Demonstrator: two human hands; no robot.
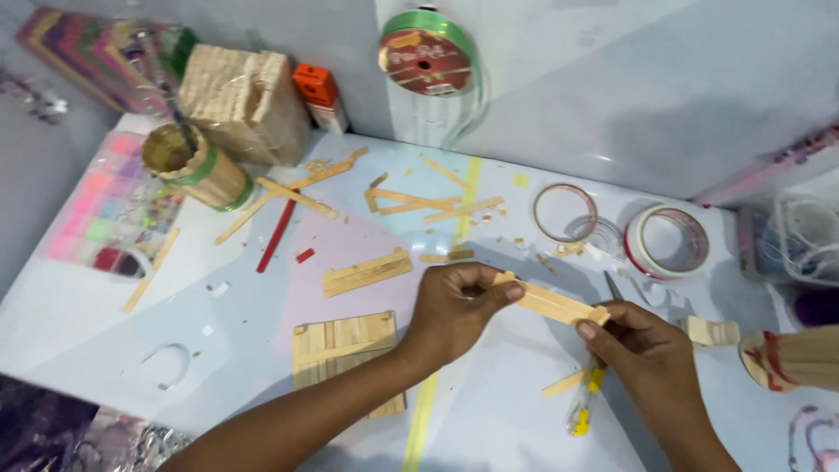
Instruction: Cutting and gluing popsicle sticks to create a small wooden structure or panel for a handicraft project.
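My left hand [454, 310] and my right hand [642, 354] together hold a short strip of glued wooden craft sticks [552, 301] above the table, one hand at each end. Under my left forearm lies a flat panel of joined sticks [343, 345]. A smaller bundle of sticks [367, 273] lies just beyond it. Below my right hand rests a yellow-handled tool [584, 406] with a loose stick [564, 383] beside it.
At the back stand a stick-built block [249, 100], a stick cup [197, 170], a green ribbon spool [428, 61] and an orange box [319, 92]. Tape rolls [669, 240] lie right; a bead box [105, 205] lies left. Loose sticks and scraps [428, 205] litter the middle.
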